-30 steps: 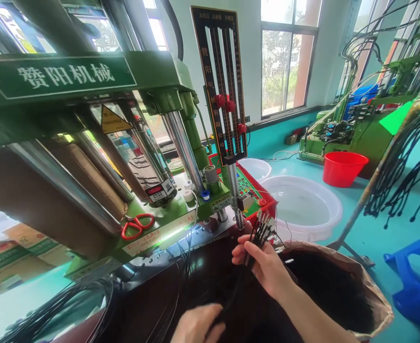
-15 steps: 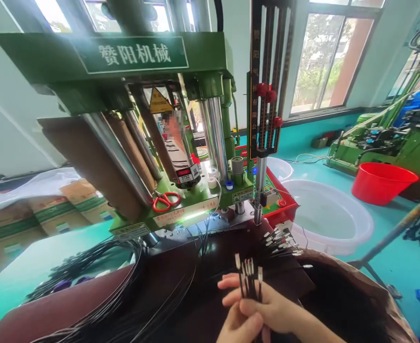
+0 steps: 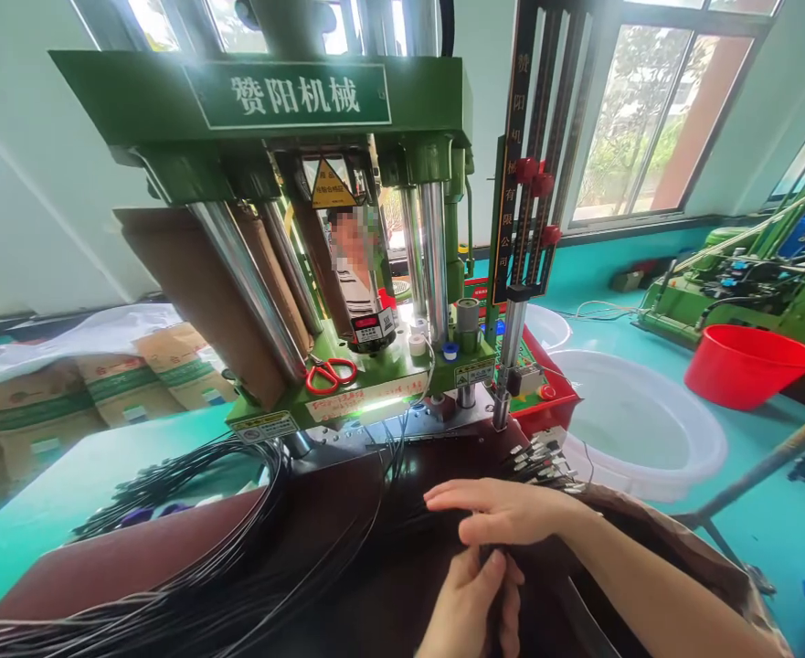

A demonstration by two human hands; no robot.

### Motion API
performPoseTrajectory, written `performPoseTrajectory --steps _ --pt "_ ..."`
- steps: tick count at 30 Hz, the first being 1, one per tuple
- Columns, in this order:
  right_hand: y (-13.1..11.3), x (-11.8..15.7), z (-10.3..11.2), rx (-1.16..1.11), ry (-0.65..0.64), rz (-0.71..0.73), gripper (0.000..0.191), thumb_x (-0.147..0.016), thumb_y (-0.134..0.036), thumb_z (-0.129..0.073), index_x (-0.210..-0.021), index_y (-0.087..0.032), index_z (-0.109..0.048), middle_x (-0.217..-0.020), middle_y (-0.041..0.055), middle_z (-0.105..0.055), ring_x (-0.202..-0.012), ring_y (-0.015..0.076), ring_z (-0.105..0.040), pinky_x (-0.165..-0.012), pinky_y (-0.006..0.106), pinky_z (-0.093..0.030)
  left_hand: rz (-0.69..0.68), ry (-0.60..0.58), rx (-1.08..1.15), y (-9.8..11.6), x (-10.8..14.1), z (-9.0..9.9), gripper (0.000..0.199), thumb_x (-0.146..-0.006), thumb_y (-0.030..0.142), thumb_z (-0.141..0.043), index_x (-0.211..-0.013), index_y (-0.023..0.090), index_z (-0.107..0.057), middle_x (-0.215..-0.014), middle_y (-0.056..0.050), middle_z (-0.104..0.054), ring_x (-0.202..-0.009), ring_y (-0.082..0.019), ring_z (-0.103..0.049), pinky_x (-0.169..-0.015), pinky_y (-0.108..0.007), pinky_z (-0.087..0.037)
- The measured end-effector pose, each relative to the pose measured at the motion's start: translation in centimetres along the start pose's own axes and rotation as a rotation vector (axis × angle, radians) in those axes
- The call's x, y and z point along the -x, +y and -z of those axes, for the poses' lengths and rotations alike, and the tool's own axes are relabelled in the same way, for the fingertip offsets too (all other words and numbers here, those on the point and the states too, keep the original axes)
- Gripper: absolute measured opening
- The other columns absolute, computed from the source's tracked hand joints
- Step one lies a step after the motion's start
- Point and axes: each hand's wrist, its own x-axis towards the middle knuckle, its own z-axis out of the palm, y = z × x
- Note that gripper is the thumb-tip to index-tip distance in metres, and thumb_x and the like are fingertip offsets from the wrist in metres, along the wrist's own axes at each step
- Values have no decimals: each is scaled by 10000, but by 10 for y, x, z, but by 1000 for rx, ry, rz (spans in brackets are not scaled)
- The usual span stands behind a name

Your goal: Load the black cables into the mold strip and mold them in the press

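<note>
My left hand (image 3: pixel 467 599) is closed round a bunch of black cables (image 3: pixel 487 554), low at the front of the dark table. My right hand (image 3: pixel 512 512) lies flat across the top of that bunch, palm down, its fingers stretched out to the left. It hides the metal plug ends of the bunch. Just beyond my right hand is a pile of cables with metal connectors (image 3: pixel 545 461). Other thin black cables (image 3: pixel 395 448) run from the green press (image 3: pixel 408 370) onto the table. A large coil of black cables (image 3: pixel 189 585) spreads over the left side.
Red-handled scissors (image 3: pixel 332 375) lie on the press's bed. A red control box (image 3: pixel 553 402) stands right of it. Beyond are a white tub (image 3: pixel 710 448) and a red bucket (image 3: pixel 751 366). Cardboard boxes (image 3: pixel 100 393) sit at left. A person is mirrored in the press's shiny cylinder.
My right hand has risen from beside the bunch to lie flat over its plug ends, covering them. My left hand keeps its hold. The view has shifted slightly left.
</note>
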Motion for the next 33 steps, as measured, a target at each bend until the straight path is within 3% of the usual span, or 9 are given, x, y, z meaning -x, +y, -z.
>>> performPoseTrajectory --steps 7,10,13,15,19,24,27,30,33 --pt "2 -5 -6 97 -115 -44 562 -869 -446 -415 -1346 -154 -361 -1375 101 -402 -1224 210 -400 -1002 310 -329 -35 117 8 2 -7 -2 526 -648 646 -561 -721 127 -513 -414 49 -450 -297 -45 -353 -302 -178 -212" --pt "22 -20 0 374 175 -161 453 -943 -313 -242 -1355 -142 -320 -1385 61 -394 -1232 112 -379 -997 206 -313 -104 192 45 11 -7 6 494 -600 609 -639 -709 148 -496 -360 109 -328 -277 -9 -213 -293 -162 -152" --pt "52 -40 2 710 444 -412 423 -880 -135 -348 -1296 -67 -385 -1319 164 -441 -1229 212 -375 -1014 335 -298 -131 290 36 21 -6 20 497 -566 594 -675 -696 150 -493 -373 121 -298 -298 6 -174 -307 -150 -117" --pt "69 -51 0 770 465 -493 420 -799 -26 -378 -1210 -31 -467 -1181 234 -520 -1143 302 -447 -955 452 -322 -128 329 17 23 -5 30 500 -564 597 -675 -696 150 -493 -384 122 -293 -305 9 -173 -312 -148 -110" --pt "82 -64 2 802 418 -548 322 -738 1 -423 -1017 -52 -576 -1051 221 -567 -1040 324 -509 -876 480 -361 -99 343 -29 16 -4 42 503 -581 615 -650 -704 155 -486 -388 120 -300 -302 4 -179 -310 -155 -114" --pt "71 -58 20 598 261 -553 198 -664 -103 -525 -847 -126 -595 -839 92 -630 -860 257 -593 -760 410 -452 -92 311 -45 11 -2 45 454 -659 594 -599 -726 163 -472 -399 122 -280 -318 -1 -163 -319 -161 -106" --pt "61 -38 23 362 196 -604 151 -654 -147 -449 -745 -151 -569 -552 5 -540 -502 172 -568 -479 292 -465 -108 285 -39 13 -2 44 446 -672 594 -586 -751 173 -460 -411 121 -292 -323 -4 -167 -322 -162 -121" --pt "54 -7 6 139 187 -671 310 -633 -144 -354 -878 -156 -542 -450 -77 -387 -298 88 -386 -293 202 -341 -83 297 -41 16 -4 41 499 -608 635 -609 -774 200 -427 -399 132 -290 -310 -11 -159 -310 -166 -108" --pt "53 19 -26 -284 372 -635 548 -613 -131 -346 -1153 -177 -425 -447 -108 -356 -273 59 -296 -261 155 -271 -26 295 -67 20 -7 34 525 -562 643 -634 -758 214 -404 -381 142 -263 -308 -12 -146 -305 -165 -90"
